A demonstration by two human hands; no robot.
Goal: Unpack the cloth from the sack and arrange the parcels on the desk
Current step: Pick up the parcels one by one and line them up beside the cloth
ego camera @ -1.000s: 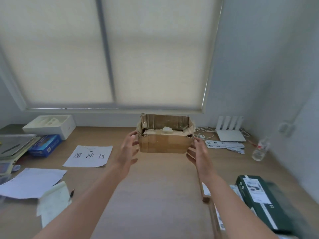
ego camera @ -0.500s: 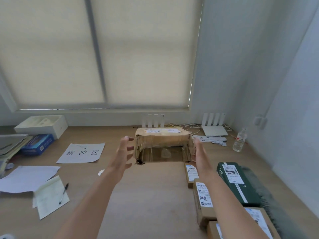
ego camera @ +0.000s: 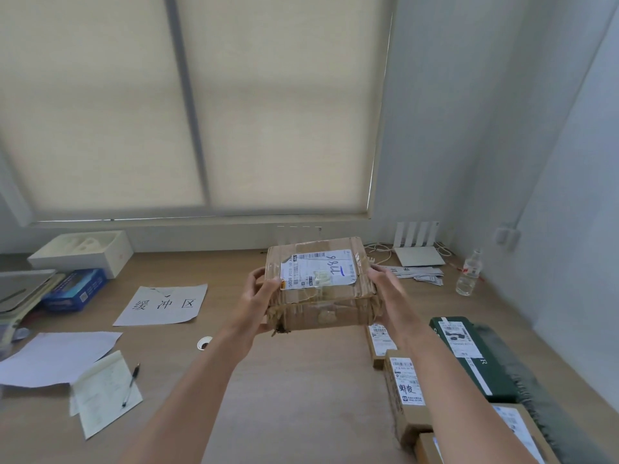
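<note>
You've got the taped cardboard parcel [ego camera: 321, 286] up off the desk [ego camera: 301, 380], well to the right of the sign sheet [ego camera: 164, 304] and a touch farther from you. Your left hand [ego camera: 264, 296] grasps one end and your right hand [ego camera: 382, 289] the other, thumbs over the top edge. That two-ended grip looks chosen to hold it level with the shipping label [ego camera: 318, 269] face up, so you can read it before picking a spot. Farther right of the sign sheet, and nearer you, small labelled parcels [ego camera: 405, 386] lie end to end beside a green box [ego camera: 469, 353], which reads to me as the row this one joins. Your fingers under the parcel are hidden, so how much they carry I can't say. The label's small print is unreadable. The nearest parcel in the row is cut off by the frame edge, and the grey fringed fabric [ego camera: 522, 370] beyond the green box may be the cloth or the sack; I can't tell which.
</note>
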